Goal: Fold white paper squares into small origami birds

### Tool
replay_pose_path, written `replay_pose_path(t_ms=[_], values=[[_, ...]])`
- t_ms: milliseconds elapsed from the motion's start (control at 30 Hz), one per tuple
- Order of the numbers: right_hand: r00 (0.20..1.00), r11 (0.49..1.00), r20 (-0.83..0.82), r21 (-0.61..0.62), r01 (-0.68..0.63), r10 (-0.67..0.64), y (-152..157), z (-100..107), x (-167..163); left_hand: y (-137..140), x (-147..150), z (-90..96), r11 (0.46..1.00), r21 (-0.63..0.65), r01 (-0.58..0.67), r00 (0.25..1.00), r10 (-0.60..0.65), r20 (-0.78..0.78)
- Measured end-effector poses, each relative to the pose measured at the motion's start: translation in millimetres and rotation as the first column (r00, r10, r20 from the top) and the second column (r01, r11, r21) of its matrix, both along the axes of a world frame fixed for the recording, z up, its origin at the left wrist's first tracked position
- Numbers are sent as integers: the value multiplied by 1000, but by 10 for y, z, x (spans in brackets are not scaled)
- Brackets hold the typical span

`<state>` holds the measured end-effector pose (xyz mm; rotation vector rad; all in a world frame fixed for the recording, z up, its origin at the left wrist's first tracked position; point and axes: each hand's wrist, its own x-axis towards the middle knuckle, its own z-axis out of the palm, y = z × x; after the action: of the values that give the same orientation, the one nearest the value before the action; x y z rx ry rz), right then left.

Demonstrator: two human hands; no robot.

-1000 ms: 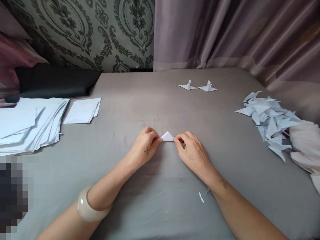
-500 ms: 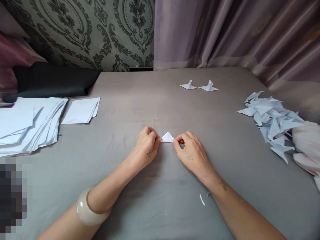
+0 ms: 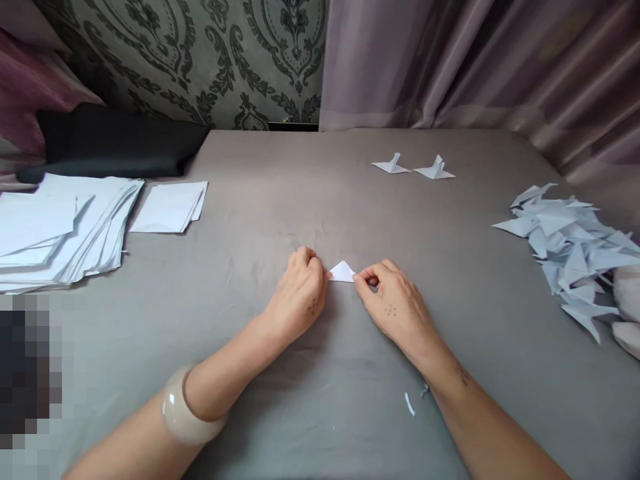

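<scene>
A small white folded paper [image 3: 343, 272], triangular with its peak pointing away from me, is stretched between my two hands over the middle of the cloth. My left hand [image 3: 303, 290] pinches its left corner, the fingers curled in. At the right corner, my right hand [image 3: 390, 290] grips it between thumb and forefinger. The fingertips cover both ends of the paper. Beyond it, two folded paper birds [image 3: 393, 164] stand side by side near the far edge.
A heap of folded paper birds [image 3: 570, 233] lies at the right beside pale cloth [image 3: 627, 293]. On the left are a thick stack of white paper [image 3: 95, 227] and a smaller paper pile [image 3: 167, 208], with black fabric [image 3: 120, 143] behind. A paper scrap [image 3: 409, 404] lies near my right forearm.
The camera view has shifted, so most things appear a little further right. Both hands keep their pinch on the folded paper, with hardly any other movement.
</scene>
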<state>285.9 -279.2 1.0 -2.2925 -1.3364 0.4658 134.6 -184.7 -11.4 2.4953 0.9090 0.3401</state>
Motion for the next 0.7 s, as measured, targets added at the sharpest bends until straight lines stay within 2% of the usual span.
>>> replay_pose_path(t_ms=[167,367,500,567,633,700], values=[[999,1000,-38,-23,-11,11,-10,6,64,-31,24,51,1000,21,-4,997,5,-81],[994,998,-108,47,-30,35,-27,-35,201,-15,14,65,962,114,248,966,-236,-107],[985,997,-175,78,12,2,-47,-57,285,-8,-7,73,957,123,261,959,-243,-145],[973,990,-230,132,45,-14,-55,-55,275,-11,-11,69,958,133,254,961,-235,-146],[967,969,-254,241,50,13,-58,-38,213,-15,-9,65,959,139,246,963,-226,-149],[975,944,-176,322,-71,134,-64,-10,108,-21,-7,65,958,149,243,964,-221,-151]])
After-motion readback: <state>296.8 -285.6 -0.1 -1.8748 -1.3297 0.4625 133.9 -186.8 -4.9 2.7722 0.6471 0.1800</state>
